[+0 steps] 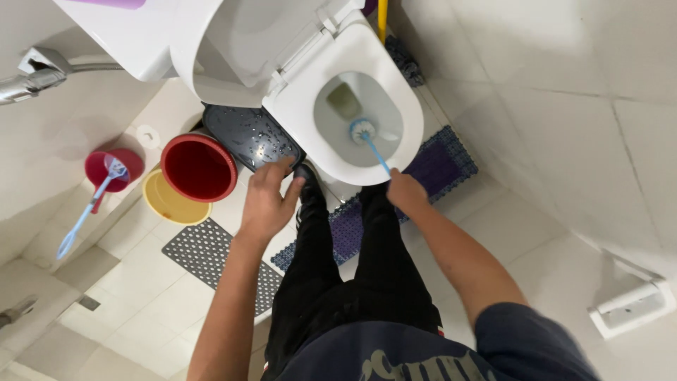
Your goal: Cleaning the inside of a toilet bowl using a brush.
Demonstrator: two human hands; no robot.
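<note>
Below, right hand [405,192] gripping blue toilet brush [368,140], left hand [266,201] spread

- White tiled floor [141,310].
- Left: red bucket [199,168] beside yellow basin [169,203]; small red holder [113,168] farther left.
- Near centre: grey perforated mat [211,257].
- Purple mat [437,166] at the toilet [352,113] base.
</note>
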